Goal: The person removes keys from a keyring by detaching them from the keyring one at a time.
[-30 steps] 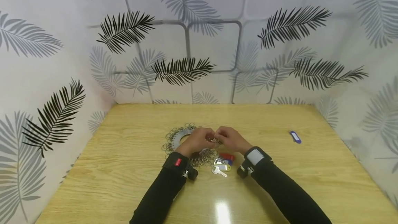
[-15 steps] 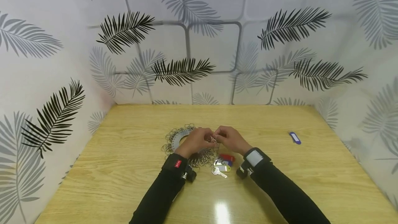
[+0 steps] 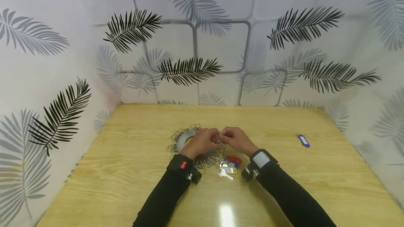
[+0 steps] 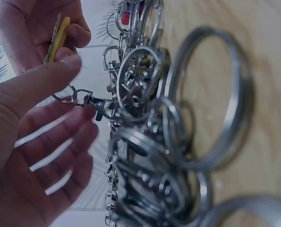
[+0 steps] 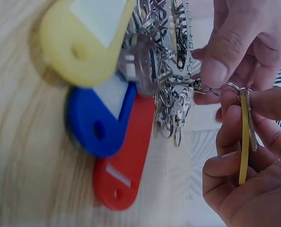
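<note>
My left hand pinches a split ring between thumb and fingers, its other fingers spread in the left wrist view. A swivel clasp joins this ring to the cluster of key rings hung round a flat grey metal disc. My right hand pinches a yellow key tag and a key lying flat against it, both at the split ring. The fingertips of both hands nearly meet beside the disc, and the left hand covers part of it.
Close in front of the hands lie a red key tag, a blue key tag, a yellow key tag and a silver key on the wooden table. Another blue tag lies far right. A leaf-patterned wall stands behind.
The head view has shifted slightly, moving the whole scene a little to the right in it. Both hands stay together at the disc, with only small finger movements.
</note>
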`<state>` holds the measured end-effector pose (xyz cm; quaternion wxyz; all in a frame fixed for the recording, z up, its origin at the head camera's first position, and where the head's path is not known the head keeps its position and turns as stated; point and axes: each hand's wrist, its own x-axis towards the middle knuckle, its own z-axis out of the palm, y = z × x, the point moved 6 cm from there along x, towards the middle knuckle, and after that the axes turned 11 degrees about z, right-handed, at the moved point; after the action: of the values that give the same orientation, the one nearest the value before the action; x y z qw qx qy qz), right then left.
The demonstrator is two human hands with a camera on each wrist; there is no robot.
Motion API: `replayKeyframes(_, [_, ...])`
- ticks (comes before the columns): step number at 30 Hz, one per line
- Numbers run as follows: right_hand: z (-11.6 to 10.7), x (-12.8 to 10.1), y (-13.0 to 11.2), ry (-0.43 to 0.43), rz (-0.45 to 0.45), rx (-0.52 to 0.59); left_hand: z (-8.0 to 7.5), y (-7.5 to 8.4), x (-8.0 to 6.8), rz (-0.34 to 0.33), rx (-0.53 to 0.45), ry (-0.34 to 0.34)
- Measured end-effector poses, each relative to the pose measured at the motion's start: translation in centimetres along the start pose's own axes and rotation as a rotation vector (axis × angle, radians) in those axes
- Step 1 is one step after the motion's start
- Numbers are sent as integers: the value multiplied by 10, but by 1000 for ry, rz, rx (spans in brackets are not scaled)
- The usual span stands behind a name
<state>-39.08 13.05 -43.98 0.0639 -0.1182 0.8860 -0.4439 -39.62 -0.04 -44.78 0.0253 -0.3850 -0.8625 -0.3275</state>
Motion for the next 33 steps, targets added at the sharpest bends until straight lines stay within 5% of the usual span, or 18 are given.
replayKeyframes(10, [0,1,7,-2,41,41,-1,-4,-1,-73,39,-11])
replayKeyframes(19, [-2,1,6,1,31,87,-2,-1,0,14,40,39])
replayKeyframes(33, [4,4,12,-30,65,158,-2,0,0,6,-7,38])
